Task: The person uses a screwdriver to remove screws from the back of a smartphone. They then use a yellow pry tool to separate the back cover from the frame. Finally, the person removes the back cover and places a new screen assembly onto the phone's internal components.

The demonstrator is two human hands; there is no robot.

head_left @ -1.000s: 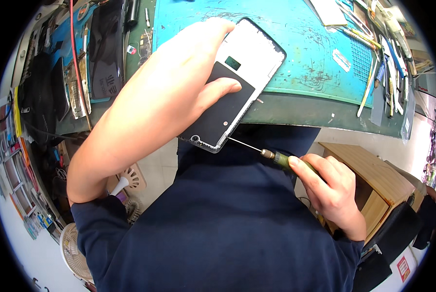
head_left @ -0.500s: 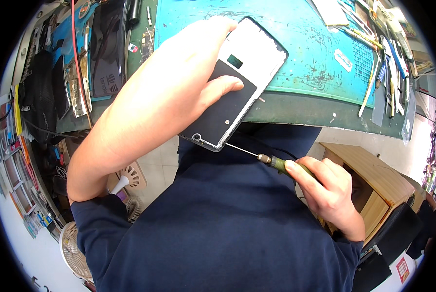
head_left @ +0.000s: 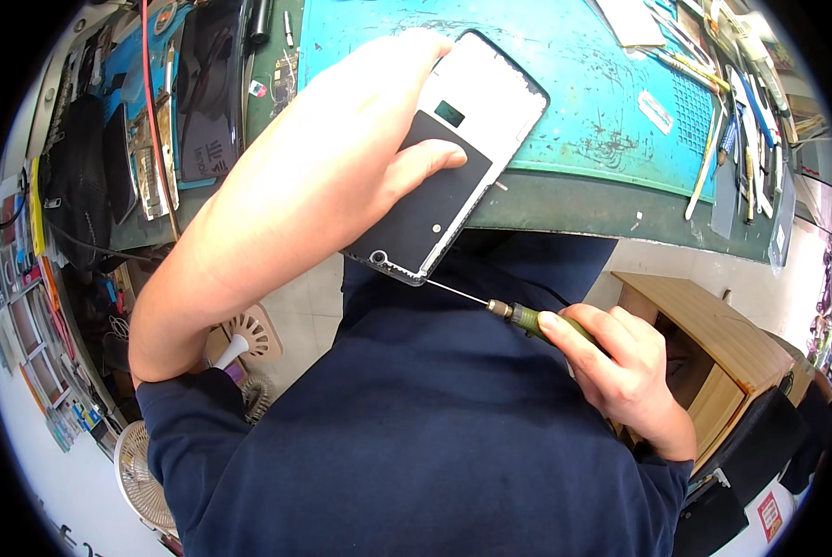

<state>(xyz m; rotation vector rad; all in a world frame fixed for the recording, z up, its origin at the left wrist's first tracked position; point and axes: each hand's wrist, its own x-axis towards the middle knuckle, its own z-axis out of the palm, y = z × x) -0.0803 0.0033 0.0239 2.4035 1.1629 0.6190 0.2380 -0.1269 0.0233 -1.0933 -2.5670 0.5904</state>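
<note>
My left hand (head_left: 379, 121) grips an opened phone frame (head_left: 458, 148), white at the top and black below, and holds it tilted over the near edge of the teal work mat (head_left: 592, 102). My thumb rests across its black panel. My right hand (head_left: 620, 371) is closed around a small green-handled screwdriver (head_left: 527, 320). The thin metal tip of the screwdriver touches the phone's lower corner, close to my chest.
Tweezers, picks and other small tools (head_left: 732, 121) lie along the mat's right side. A dark phone panel and parts (head_left: 202, 93) sit on the bench at left. A wooden box (head_left: 704, 325) stands low right, a small fan (head_left: 142, 473) on the floor at left.
The phone frame and my left hand stay almost still. My right hand has drawn the screwdriver slightly left, keeping its tip at the phone's lower corner.
</note>
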